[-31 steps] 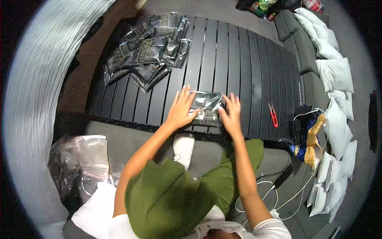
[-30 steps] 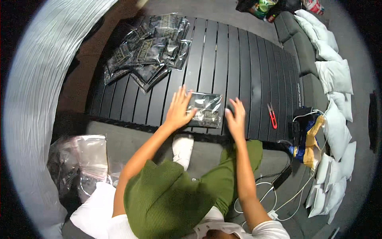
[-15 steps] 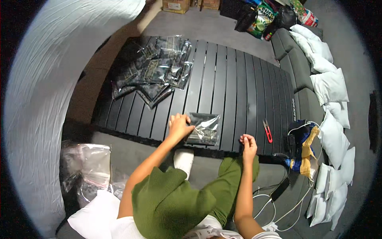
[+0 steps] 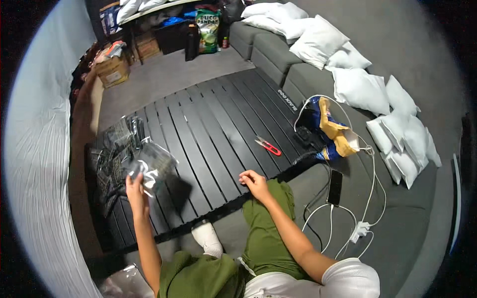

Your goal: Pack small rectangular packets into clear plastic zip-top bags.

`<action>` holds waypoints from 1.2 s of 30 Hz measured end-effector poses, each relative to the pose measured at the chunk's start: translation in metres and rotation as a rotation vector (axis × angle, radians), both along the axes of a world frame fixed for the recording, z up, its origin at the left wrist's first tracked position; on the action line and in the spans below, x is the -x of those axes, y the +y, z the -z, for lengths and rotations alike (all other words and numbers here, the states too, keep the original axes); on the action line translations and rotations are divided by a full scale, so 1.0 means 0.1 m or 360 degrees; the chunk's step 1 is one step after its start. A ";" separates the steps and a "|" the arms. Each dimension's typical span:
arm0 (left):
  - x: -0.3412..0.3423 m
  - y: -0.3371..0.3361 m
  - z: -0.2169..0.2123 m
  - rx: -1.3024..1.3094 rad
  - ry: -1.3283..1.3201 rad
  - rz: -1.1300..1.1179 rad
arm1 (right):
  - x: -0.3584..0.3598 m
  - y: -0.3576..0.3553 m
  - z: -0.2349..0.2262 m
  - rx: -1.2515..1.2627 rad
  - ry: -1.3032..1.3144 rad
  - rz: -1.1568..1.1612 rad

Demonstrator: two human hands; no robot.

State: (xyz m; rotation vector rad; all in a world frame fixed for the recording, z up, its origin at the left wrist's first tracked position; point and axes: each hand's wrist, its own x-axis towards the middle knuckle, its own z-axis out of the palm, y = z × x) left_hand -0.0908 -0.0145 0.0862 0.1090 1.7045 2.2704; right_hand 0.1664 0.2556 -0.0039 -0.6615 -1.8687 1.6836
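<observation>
Left above the surface (image 4: 201,164), your left fingers (image 4: 137,180) pinch one shiny packet (image 4: 158,163); right fingers (image 4: 247,177) curl together; lettering (image 4: 287,100) far right.

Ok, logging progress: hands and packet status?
Left hand gripping clear plastic packet near packet pile. Right hand curled, nothing visibly held. Red thread snips aside on slatted table.

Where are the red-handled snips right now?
In the head view, the red-handled snips lie on the right side of the black slatted table, just beyond the right hand and left of the blue-and-yellow bag.
</observation>
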 end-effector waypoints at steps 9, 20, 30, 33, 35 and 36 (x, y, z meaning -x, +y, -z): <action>-0.07 -0.41 0.47 0.1410 0.1221 -0.0755 | -0.03 0.13 0.08 0.0030 -0.0012 -0.0191; -1.11 -3.89 -1.24 0.0138 -0.0370 -0.0126 | -0.05 0.16 0.08 -0.0162 -0.0158 -0.0451; -1.63 -5.87 -1.20 0.1814 0.0266 -0.0656 | -0.08 0.10 0.11 -0.0141 -0.0126 -0.0510; -1.87 -6.01 -0.83 0.0923 0.0255 0.0156 | -0.03 0.02 0.11 -0.0142 -0.0133 -0.0564; -1.61 -5.45 -0.53 0.1455 0.0173 -0.0008 | -0.09 0.08 0.07 -0.0194 -0.0160 -0.0536; -1.52 -5.09 -0.64 0.1733 0.0141 -0.0098 | -0.12 0.10 0.01 -0.0221 -0.0134 -0.0499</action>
